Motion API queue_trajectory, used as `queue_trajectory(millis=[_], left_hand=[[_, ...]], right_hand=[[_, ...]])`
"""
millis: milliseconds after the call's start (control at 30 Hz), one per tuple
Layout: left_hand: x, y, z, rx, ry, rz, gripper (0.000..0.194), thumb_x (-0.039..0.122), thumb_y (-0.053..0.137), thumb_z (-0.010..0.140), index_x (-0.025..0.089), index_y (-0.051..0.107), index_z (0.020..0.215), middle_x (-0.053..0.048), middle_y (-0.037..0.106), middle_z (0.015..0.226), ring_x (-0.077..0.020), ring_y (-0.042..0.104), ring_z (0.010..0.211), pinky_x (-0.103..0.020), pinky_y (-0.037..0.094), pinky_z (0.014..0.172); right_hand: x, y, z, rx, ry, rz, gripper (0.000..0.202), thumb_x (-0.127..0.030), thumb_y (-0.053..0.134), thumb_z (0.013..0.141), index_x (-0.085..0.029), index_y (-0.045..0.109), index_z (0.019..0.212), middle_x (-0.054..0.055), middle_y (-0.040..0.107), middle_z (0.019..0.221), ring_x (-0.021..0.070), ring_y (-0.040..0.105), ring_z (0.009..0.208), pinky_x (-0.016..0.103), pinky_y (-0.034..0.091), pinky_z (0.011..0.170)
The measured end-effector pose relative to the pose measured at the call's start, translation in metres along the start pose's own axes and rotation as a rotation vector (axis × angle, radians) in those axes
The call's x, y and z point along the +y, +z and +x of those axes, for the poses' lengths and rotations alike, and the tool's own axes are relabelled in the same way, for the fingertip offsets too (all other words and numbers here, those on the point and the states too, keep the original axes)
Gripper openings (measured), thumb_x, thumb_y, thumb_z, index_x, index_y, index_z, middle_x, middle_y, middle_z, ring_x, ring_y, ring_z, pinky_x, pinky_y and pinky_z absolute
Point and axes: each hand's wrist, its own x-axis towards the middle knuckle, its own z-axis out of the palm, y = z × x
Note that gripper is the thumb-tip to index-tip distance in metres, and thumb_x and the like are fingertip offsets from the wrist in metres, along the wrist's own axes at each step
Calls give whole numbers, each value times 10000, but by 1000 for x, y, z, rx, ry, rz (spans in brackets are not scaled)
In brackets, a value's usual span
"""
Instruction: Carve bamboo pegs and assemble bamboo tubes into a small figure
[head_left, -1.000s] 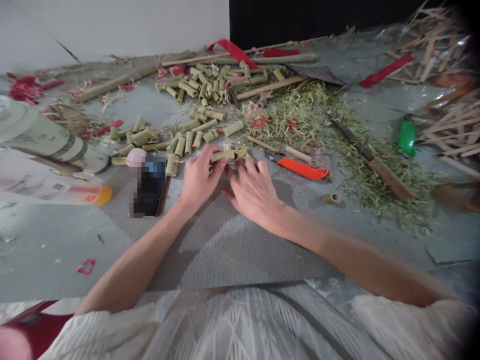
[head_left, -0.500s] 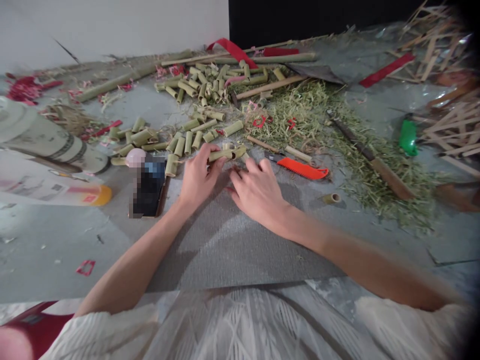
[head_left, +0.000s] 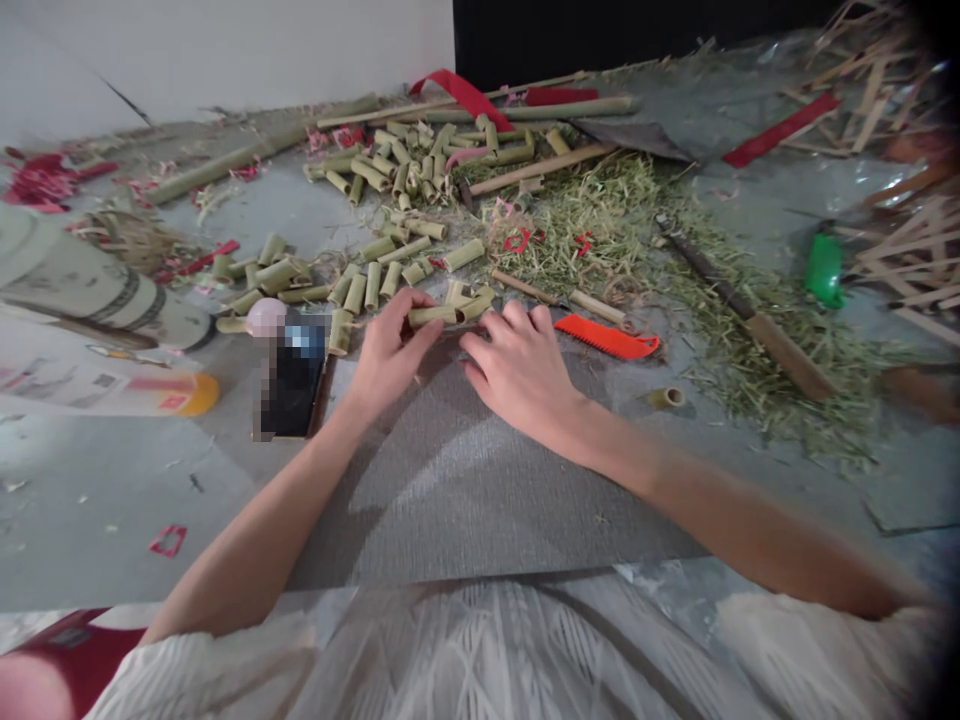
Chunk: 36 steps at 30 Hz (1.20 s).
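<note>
Near the middle of the work surface, my left hand [head_left: 391,352] pinches a short green bamboo piece [head_left: 433,316] between thumb and fingers. A second bamboo piece [head_left: 475,305] lies angled against its right end, with another short piece standing just behind. My right hand [head_left: 517,358] is beside that second piece, palm down with bent fingers; whether its fingertips grip anything is hidden. Several cut bamboo pieces [head_left: 372,286] lie just beyond my left hand. Both hands are above a grey textured mat [head_left: 480,500].
A phone [head_left: 295,388] and bottles [head_left: 187,394] are at the left. An orange-handled knife [head_left: 609,337] lies right of my right hand, near a bamboo ring [head_left: 666,397]. Farther back are a bamboo heap [head_left: 401,160], shavings [head_left: 622,215], and a long wooden-handled blade [head_left: 787,355].
The two bamboo pieces between my hands now show a wider angle at their meeting ends. My right hand has shifted slightly, covering the knife's dark front part. The view has moved a little.
</note>
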Motion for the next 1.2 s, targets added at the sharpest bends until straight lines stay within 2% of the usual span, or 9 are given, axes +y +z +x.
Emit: queue_trajectory(millis=[233,400,567,667,800,867,967,1033,1200], left_hand=[[0,0,0,-37,-41,-119,85,263,701,1045,241,671,1121,-29,705,1039,-200,677,886,-337,533,779],[-4,-1,1,-10,-4,-81,139,311,740,1037,246,659,1129,-67,777,1217,-281,761,1082,-437,625,937],[1,-6,2,-9,51,-2,170,341,786,1014,244,676,1099,-82,792,1295,-333,765,1244,-472,624,1007],[8,-10,2,4,0,-11,135,296,776,1006,249,691,1099,-72,796,1300,-312,765,1227,-446,620,998],[13,-11,3,20,-85,-58,123,285,734,1012,255,702,1127,-62,813,1285,-294,771,1159,-432,626,978],[13,-11,3,25,-82,-66,128,293,738,1007,252,703,1123,-61,814,1287,-295,768,1174,-434,623,999],[12,-11,4,25,-73,-48,133,302,743,1003,248,699,1115,-59,814,1283,-285,769,1143,-429,619,984],[12,-12,5,22,-77,-37,121,300,732,1009,249,697,1113,-62,814,1285,-282,768,1117,-428,620,948],[9,-16,6,24,-68,-65,97,249,746,983,252,690,1062,-70,816,1271,-307,761,1176,-454,618,953]], right_hand=[[0,5,8,-55,-29,-12,206,-300,654,1101,-145,774,1166,174,735,1123,380,543,1162,482,337,915],[1,8,17,-77,-20,-4,292,-349,635,1115,-100,787,1118,219,707,1237,396,556,1184,492,345,919],[3,2,15,-95,-82,34,242,-291,628,1117,-128,790,1043,180,733,1164,362,583,1161,488,353,921],[0,0,11,-89,-162,66,240,-275,622,1119,-140,780,999,166,753,1165,352,590,1162,495,376,917],[-9,10,11,-81,-247,75,278,-269,571,1144,-101,747,1279,188,752,1329,343,597,1164,496,420,943],[-12,17,17,-78,-234,51,296,-199,554,1131,-70,724,1337,210,759,1305,355,603,1152,502,431,955],[-15,25,27,-75,-226,15,286,-61,530,1083,-74,760,1252,210,784,1193,368,614,1152,510,441,989],[-15,27,32,-68,-241,1,322,-4,503,1065,-92,780,1203,204,786,1196,356,625,1136,504,451,998],[-19,24,25,-30,-349,16,313,-38,499,1110,-142,794,1118,144,773,1154,303,647,1112,440,479,957]])
